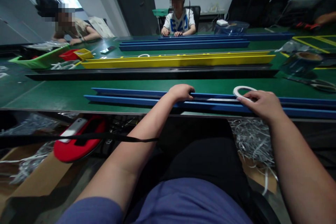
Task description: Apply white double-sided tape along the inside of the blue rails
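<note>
LEFT HAND: my left hand (181,92) rests on the near edge of the long blue channel rail (131,100), fingers curled and pressed together; can't tell if they grip.
RIGHT HAND: my right hand (261,105) is just above the rail, fingers together, pinching the near rim of a white ring-shaped tape roll (236,92).
TAPE ROLL PLACE: on top of the blue channel rail, toward the right, held tilted, not flat.
BETWEEN HANDS: a thin white strip (222,99) lies along the rail.
TABLE: green work table (52,91), with a long black channel (152,74), a long yellow channel (178,62), and long blue channels (183,45) further off.
RIGHT SIDE: clear tape roll (301,61), with metal scissors (312,84) near it.
LEFT SIDE: green tray (39,57), small red tray (69,55), small yellow tray (83,54).
BELOW TABLE: red padded object (78,140) near left; white paper scraps (252,140) near right.
OTHERS: a co-worker in a head camera (180,22) sits at the far side, hands on the table edge; another person (76,33) leans in far left.
</note>
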### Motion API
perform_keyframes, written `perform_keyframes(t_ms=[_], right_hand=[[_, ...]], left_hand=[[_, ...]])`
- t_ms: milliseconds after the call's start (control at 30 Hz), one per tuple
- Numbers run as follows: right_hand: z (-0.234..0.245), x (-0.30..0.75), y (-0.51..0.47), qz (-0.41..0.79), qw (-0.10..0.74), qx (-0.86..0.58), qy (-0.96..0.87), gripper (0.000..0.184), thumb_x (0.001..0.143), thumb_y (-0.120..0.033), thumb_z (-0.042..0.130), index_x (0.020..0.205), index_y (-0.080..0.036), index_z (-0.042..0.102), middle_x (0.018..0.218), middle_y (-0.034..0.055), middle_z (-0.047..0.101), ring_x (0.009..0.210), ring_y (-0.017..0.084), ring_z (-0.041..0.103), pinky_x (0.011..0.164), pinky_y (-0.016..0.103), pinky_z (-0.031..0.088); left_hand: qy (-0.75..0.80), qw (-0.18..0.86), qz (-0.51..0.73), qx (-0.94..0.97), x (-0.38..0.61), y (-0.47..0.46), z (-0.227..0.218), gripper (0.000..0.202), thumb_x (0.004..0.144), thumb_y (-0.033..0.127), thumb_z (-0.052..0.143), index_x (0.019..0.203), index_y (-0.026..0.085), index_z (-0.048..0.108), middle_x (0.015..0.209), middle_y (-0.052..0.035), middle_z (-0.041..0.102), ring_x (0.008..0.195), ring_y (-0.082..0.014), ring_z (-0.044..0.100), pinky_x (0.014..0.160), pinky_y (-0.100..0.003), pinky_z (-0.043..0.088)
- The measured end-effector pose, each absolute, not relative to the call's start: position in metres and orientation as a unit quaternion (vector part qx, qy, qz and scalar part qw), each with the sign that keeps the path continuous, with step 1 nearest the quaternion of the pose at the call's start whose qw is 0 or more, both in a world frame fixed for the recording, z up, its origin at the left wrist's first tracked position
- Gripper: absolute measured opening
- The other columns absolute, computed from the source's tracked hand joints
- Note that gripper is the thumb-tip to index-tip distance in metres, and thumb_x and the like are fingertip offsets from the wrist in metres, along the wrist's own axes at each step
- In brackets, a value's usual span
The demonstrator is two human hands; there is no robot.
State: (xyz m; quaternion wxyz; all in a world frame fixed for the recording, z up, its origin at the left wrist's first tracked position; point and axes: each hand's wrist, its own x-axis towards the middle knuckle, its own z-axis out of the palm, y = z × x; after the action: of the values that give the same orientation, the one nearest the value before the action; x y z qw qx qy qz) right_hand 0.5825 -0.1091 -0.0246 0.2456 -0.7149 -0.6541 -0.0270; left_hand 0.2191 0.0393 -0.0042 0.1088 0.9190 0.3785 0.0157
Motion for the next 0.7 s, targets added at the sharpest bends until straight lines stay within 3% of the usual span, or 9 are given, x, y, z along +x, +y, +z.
perform_keyframes(t_ms=[400, 700], right_hand=[[-0.026, 0.58, -0.112, -0.031, 0.261, -0.719, -0.643, 0.074, 0.082, -0.095, 0.057, 0.083, -0.024, 0.079, 0.081, 0.0083, 0.069, 0.075, 0.025, 0.06, 0.069, 0.037, 0.036], [-0.018, 0.574, -0.114, 0.011, 0.257, -0.735, -0.628, 0.065, 0.08, -0.086, 0.063, 0.082, -0.023, 0.079, 0.08, 0.006, 0.069, 0.076, 0.024, 0.061, 0.068, 0.034, 0.036]], left_hand=[[0.366, 0.108, 0.038, 0.924, 0.218, 0.04, -0.006, 0.045, 0.089, 0.044, 0.07, 0.131, 0.029, 0.075, 0.127, -0.0024, 0.077, 0.11, -0.0244, 0.072, 0.081, -0.028, 0.052], [0.37, 0.111, 0.033, 0.922, 0.219, 0.044, -0.009, 0.045, 0.088, 0.047, 0.07, 0.129, 0.029, 0.076, 0.125, -0.0035, 0.078, 0.108, -0.025, 0.072, 0.081, -0.027, 0.052]])
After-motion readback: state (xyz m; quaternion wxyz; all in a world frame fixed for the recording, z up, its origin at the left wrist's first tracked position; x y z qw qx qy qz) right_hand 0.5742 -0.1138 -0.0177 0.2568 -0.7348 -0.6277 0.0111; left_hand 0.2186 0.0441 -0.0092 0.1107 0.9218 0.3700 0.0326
